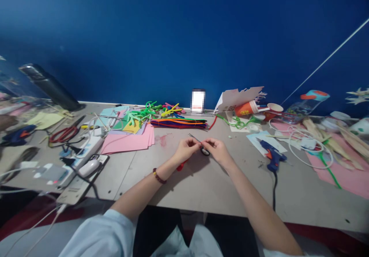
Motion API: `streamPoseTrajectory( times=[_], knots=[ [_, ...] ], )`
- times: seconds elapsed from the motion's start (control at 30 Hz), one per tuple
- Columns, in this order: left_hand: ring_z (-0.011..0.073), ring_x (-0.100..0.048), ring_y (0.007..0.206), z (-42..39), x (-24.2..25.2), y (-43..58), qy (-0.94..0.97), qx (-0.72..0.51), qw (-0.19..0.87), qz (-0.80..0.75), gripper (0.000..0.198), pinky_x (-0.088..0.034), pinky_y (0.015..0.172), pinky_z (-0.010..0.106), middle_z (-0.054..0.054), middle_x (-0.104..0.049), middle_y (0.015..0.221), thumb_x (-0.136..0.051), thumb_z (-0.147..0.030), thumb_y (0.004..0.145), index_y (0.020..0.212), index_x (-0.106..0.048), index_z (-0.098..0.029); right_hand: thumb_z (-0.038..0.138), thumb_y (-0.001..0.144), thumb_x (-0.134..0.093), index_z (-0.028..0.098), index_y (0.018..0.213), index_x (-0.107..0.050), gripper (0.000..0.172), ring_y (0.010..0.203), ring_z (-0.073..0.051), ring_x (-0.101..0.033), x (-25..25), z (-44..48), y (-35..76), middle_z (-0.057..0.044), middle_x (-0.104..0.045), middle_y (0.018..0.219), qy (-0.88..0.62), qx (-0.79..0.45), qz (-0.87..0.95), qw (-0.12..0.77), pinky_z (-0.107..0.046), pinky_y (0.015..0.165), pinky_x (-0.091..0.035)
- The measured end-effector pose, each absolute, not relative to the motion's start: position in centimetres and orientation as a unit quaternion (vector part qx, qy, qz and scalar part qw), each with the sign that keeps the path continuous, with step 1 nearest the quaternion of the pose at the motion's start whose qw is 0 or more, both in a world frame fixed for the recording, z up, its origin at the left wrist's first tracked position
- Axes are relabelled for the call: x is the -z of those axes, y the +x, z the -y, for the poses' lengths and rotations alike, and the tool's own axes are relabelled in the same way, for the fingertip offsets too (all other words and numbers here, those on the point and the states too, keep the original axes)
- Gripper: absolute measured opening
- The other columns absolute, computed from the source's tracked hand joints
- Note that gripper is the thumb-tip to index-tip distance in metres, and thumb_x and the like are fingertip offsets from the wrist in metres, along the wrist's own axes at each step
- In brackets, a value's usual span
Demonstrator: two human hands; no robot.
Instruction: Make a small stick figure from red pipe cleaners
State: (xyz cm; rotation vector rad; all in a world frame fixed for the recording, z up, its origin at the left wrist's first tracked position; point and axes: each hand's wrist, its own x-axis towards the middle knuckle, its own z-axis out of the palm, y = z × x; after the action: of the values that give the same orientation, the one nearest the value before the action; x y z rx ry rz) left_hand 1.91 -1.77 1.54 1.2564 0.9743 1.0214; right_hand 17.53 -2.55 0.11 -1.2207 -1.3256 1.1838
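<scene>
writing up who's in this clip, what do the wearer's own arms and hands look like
Both the left hand and right hand are gloveless. A dark reddish beaded bracelet with a yellowish part circles the left wrist; none shows on the right. The left sleeve is loose, light blue.

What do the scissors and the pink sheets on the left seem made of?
Scissors: blades probably metal, thin and grey; handle likely plastic, dark and rounded; finish unclear. Pink sheets: seemingly paper or thin card, matte, flat with straight edges.
</scene>
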Motion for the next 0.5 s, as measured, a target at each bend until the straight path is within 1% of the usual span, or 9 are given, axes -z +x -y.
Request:
streamPoseTrajectory(
  times=[0.27,0.5],
  knots=[
    [0.0081,-0.049,0.05,1.58,-0.81,1.95,0.556,-0.445,0.576,-0.401,0.029,-0.036,0.05,0.02,-0.001,-0.058,0.056,-0.073,-0.04,0.064,0.068,-0.062,-0.013,0.05,0.074,-0.063,0.017,0.08,-0.066,0.034,0.072,-0.017,-0.06,0.8,2.31,17.68,-0.004,-0.068,0.077,-0.508,-0.422,0.573,0.486,-0.028,0.07,-0.045],
    [0.0087,-0.052,0.053,1.52,-0.78,1.93,0.532,-0.453,0.599,-0.391,0.03,-0.038,0.053,0.021,0.0,-0.06,0.06,-0.076,-0.039,0.061,0.069,-0.064,-0.013,0.046,0.08,-0.058,0.018,0.079,-0.065,0.029,0.075,-0.018,-0.061,0.95,2.5,17.53,-0.005,-0.067,0.078,-0.507,-0.347,0.613,0.497,-0.03,0.072,-0.047]
  ],
)
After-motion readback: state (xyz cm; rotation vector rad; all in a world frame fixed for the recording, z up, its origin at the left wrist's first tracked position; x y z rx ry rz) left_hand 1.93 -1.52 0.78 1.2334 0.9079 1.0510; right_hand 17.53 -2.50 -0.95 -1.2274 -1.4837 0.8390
